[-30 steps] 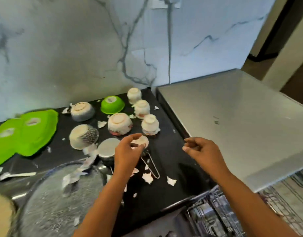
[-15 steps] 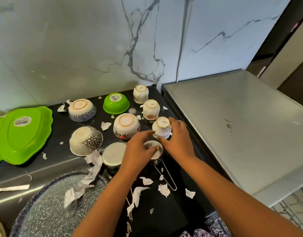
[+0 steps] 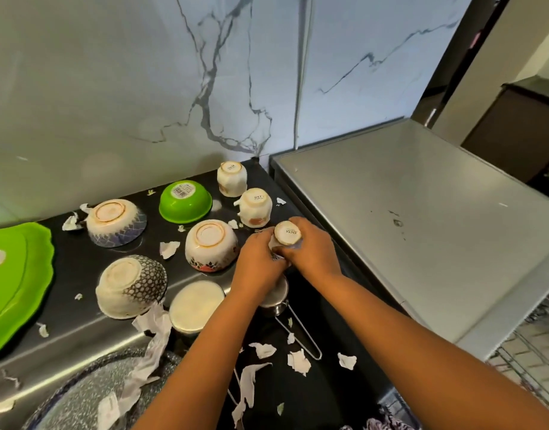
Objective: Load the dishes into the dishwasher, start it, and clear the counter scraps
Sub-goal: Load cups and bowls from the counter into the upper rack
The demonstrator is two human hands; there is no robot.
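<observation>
a white marble wall (image 3: 118, 88) with grey veins rises behind the black counter. a thin white cord (image 3: 301, 88) hangs straight down the wall.

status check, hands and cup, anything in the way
Left hand and right hand both clasp the upturned cup. Steel scoop right under them. Paper scraps strewn on the counter.

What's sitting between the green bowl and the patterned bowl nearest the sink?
In the head view, one torn paper scrap lies on the dark counter between the green bowl and the patterned bowl; otherwise bare.
</observation>
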